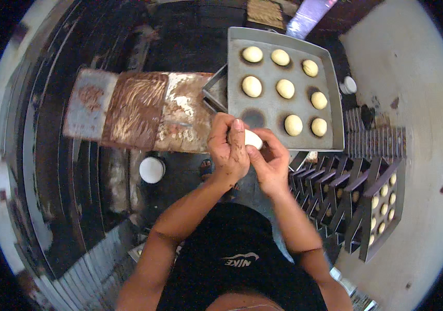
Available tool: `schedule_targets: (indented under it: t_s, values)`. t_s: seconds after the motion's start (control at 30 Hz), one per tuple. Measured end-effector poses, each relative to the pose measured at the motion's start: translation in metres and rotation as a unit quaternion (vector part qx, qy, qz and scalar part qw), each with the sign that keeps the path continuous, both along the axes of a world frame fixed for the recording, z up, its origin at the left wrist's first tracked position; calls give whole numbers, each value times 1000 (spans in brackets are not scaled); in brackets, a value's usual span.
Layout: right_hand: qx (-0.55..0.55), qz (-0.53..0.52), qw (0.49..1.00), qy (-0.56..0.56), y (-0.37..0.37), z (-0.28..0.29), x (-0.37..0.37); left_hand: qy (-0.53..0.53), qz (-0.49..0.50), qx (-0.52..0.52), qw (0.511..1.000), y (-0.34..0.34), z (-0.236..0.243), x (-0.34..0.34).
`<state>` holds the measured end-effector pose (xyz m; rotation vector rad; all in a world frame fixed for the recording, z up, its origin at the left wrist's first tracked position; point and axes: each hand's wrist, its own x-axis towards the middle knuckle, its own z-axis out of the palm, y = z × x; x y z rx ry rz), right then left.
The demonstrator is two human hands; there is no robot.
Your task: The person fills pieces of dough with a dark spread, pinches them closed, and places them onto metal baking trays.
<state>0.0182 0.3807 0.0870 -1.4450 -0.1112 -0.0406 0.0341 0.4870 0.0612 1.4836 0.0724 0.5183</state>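
Between my two hands is a pale ball of dough (253, 139), mostly covered by my fingers. My left hand (227, 150) is closed around its left side, with dark smears on the thumb and wrist. From the other side my right hand (273, 161) curls its fingers and thumb against the dough. Both are at the near edge of a square metal baking tray (236, 103). Several round dough balls (285, 88) sit spaced out in rows on the tray. A dark round spot with no ball on it shows just beyond my left hand.
A board smeared with brown paste (136, 109) lies left of the tray. Below it stands a white round tub (152, 170). At lower right, a stack of tilted trays (382, 223) holds more dough balls beside the pale wall (428, 129). A purplish plastic bag (307, 19) is at the far side.
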Motion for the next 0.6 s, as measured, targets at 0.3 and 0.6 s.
schedule_targets:
  t_s: [0.3,0.6]
  values:
    - [110,78,959,248,32,-47,-40,103,-143,-102,979,75,-26,-90]
    - [-63,147,984,82,135,-127,-21,147,40,32,988,155,-75,-137]
